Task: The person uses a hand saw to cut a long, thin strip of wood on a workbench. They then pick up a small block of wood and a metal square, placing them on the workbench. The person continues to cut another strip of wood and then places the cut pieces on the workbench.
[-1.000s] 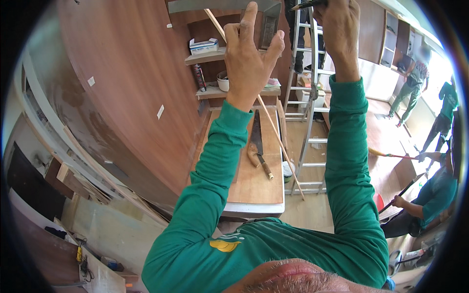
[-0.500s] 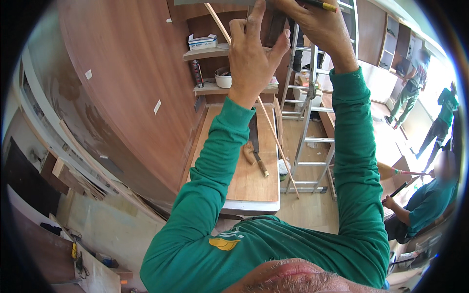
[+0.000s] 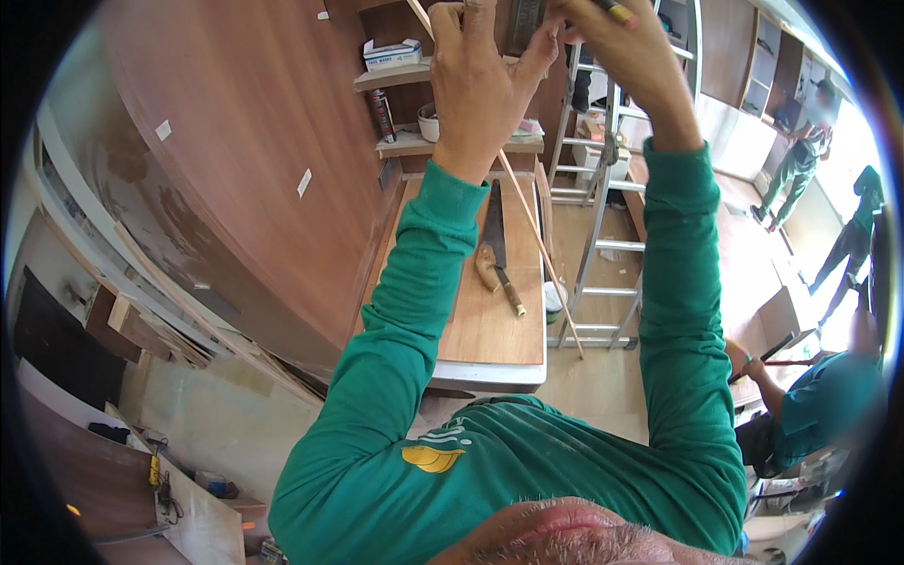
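My left hand (image 3: pixel 480 89) is raised at the top of the view, fingers bent and spread, by a dark metal piece (image 3: pixel 523 21); whether it grips that is unclear. My right hand (image 3: pixel 631 52) holds a dark pencil (image 3: pixel 621 14) beside it, fingertips partly hidden near the same piece. Below them, a hand saw (image 3: pixel 493 226) with a wooden handle and a smaller tool (image 3: pixel 508 287) with a wooden grip lie on a plywood board (image 3: pixel 443 320). A long thin wood strip (image 3: pixel 537 235) leans past the board's right side.
Shelves (image 3: pixel 395 146) hold a box, canister and tub. An aluminium ladder (image 3: pixel 598 245) stands to the right, with dark legs partly visible behind it. Co-workers (image 3: pixel 800 151) are at the far right, one nearer (image 3: pixel 791 405) holding long handles. Wood offcuts (image 3: pixel 151 330) lie at left.
My right hand has moved left toward the metal piece, the pencil tilting with it. Both hands sit closer together at the top edge. The nearer co-worker at right has shifted lower.
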A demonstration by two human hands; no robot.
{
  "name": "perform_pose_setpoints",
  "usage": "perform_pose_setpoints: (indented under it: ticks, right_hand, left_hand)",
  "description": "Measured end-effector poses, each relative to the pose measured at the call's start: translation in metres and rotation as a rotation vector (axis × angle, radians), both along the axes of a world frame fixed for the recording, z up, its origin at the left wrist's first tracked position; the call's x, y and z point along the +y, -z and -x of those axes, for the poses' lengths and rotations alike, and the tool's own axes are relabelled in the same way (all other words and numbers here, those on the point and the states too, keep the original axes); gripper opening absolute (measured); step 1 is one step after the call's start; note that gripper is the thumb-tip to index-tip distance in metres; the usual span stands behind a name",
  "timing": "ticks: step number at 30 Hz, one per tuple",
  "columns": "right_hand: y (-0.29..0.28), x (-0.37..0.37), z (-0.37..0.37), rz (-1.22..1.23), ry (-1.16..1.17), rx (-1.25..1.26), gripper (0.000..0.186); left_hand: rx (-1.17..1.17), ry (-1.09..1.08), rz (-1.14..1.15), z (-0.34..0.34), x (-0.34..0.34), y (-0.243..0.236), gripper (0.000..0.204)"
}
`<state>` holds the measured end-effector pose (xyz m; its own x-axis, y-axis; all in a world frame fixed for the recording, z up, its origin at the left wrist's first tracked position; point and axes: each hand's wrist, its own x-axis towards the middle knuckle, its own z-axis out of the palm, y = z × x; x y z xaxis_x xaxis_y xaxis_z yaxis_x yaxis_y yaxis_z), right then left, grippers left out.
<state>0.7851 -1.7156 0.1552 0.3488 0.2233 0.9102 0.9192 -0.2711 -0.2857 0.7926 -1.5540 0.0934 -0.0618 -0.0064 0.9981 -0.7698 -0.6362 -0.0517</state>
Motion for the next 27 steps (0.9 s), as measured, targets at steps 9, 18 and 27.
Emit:
perform_pose_setpoints:
  ticks: [9,18,27]
  right_hand:
    - [0.094,-0.035,-0.001,-0.794,-0.244,0.080,0.028]
    - [0.434,-0.013,-0.003,-0.696,-0.124,1.050,0.020]
    - [0.614,0.036,0.040,-0.184,-0.147,1.379,0.025]
  left_hand:
    - [-0.119,-0.340,-0.034,0.024,0.057,0.020,0.093]
    - [0.222,-0.178,0.387,0.084,0.127,0.066,0.073]
    - [0.345,0.550,0.283,0.335,0.218,0.085,0.072]
